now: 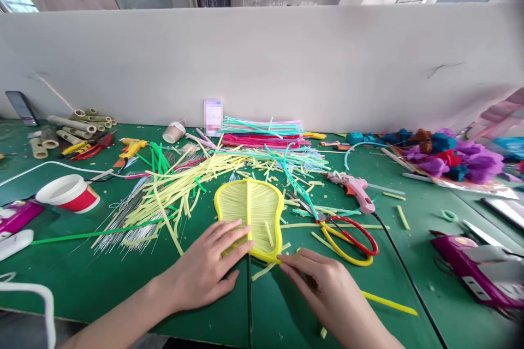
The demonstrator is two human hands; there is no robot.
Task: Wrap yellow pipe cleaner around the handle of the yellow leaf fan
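Observation:
On the green table lies a yellow petal-shaped piece (264, 212), with a thick fuzzy pipe-cleaner rim, a middle rib and fine pale strips filling both halves. My left hand (213, 259) rests on its lower left part, fingers stretched out and flat, covering that corner. At the lower right edge, my right hand (323, 278) pinches the yellow pipe cleaner (281, 218) of the rim between thumb and forefinger. A bright yellow length (388, 302) sticks out beyond the right hand; whether it joins the rim is hidden. A short loose yellow strip (269, 233) lies on the piece.
Red-and-yellow-handled scissors (352, 240) and a pink glue gun (354, 188) with a black cord lie right. Cut yellow pipe cleaners (180, 185) and wires spread behind and left. A paper cup (69, 193) stands left; a purple power strip (475, 270) sits far right.

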